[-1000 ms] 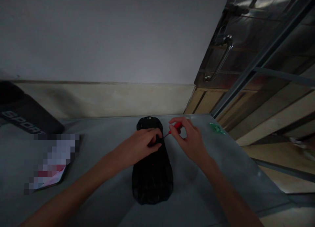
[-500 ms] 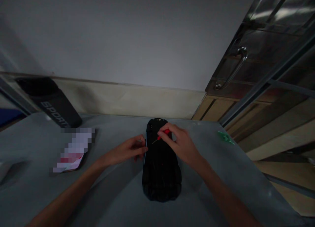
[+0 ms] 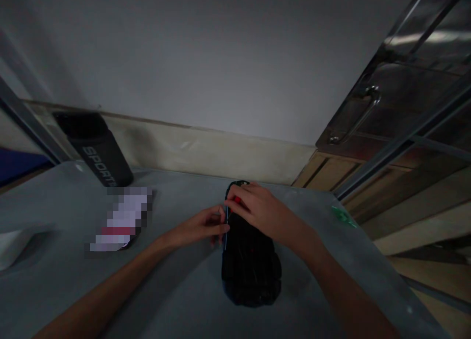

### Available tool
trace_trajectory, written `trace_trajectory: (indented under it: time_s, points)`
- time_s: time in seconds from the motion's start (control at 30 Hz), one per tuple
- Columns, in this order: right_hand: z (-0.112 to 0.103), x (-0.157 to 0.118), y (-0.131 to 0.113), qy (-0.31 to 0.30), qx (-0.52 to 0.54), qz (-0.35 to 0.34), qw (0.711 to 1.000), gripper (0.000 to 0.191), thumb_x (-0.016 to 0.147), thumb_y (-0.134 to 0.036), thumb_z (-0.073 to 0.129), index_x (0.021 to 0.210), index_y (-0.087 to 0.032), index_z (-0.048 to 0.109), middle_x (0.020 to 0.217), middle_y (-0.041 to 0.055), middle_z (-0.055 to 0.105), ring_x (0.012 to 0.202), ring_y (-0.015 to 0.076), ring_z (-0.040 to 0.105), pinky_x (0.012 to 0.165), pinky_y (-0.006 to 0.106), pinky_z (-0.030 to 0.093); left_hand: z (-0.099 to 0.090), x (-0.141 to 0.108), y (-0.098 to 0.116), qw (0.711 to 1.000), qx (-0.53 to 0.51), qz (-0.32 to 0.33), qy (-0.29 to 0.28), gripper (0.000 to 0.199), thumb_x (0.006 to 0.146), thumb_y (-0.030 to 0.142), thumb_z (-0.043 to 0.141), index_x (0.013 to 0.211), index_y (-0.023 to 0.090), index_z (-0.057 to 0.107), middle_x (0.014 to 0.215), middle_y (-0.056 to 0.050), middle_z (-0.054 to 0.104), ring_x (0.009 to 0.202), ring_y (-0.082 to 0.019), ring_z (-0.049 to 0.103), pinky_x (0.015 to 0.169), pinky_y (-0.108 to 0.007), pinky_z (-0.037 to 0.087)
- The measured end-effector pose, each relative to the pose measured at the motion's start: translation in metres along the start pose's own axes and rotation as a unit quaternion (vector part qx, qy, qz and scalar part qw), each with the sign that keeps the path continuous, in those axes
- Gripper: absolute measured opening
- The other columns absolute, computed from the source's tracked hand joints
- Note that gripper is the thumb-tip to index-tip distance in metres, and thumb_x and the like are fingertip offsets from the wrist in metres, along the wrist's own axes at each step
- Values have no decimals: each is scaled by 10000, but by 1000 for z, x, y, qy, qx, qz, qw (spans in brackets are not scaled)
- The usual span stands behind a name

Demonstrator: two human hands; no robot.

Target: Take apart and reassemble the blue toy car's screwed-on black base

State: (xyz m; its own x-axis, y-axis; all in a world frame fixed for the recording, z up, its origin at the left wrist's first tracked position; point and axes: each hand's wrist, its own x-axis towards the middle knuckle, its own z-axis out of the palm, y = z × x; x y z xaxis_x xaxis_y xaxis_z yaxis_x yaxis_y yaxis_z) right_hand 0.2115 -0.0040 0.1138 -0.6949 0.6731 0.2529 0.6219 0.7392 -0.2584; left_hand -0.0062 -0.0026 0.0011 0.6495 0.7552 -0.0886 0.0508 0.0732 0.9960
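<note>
A black toy car (image 3: pixel 250 265) lies with its underside up on the grey table, its long side running away from me. My left hand (image 3: pixel 211 224) is at the car's left edge, fingers curled and thumb against the side. My right hand (image 3: pixel 253 206) is closed around a small screwdriver with a red handle (image 3: pixel 237 200), over the far half of the car. The hand covers much of the handle. The screwdriver's thin shaft points down toward the car's left edge near my left fingertips; whether its tip sits in a screw, I cannot tell.
A black bottle (image 3: pixel 103 155) with white lettering stands at the back left. In front of it lies a phone (image 3: pixel 127 216), its screen blurred out. A white object (image 3: pixel 14 246) is at the far left, and a crumpled green wrapper (image 3: pixel 344 216) near the right edge. The wall closes off the back.
My right hand has moved the screwdriver toward the car's left edge, nearer my left fingers, and hides more of it. The view has shifted, so everything appears farther right.
</note>
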Motion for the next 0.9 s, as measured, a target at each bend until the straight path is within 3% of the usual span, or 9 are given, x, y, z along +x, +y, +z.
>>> trace_trajectory:
  time_s: [0.3, 0.67, 0.9]
  points:
    - [-2, 8, -2, -25, -24, 21, 999, 173, 1132, -298, 603, 998, -209, 666, 924, 43, 729, 903, 208, 677, 845, 331, 456, -2, 1, -3, 1000, -9, 3, -13, 491, 912, 624, 793, 944, 224, 509, 798, 38, 649, 635, -115, 621, 631, -268, 523]
    - [-2, 6, -7, -19, -24, -40, 999, 140, 1118, -169, 541, 1053, -210, 657, 979, 55, 760, 954, 220, 696, 995, 397, 480, 0, -2, -1, 1000, 12, -9, 9, 327, 942, 476, 752, 965, 235, 532, 793, 43, 653, 635, -128, 623, 614, -267, 514]
    - [5, 9, -11, -26, -40, 12, 999, 151, 1137, -235, 545, 1125, -190, 689, 984, 80, 783, 946, 234, 717, 944, 384, 482, 0, -3, -5, 1000, -3, -4, 20, 243, 975, 398, 709, 1121, 231, 609, 821, 41, 642, 664, -138, 637, 632, -258, 527]
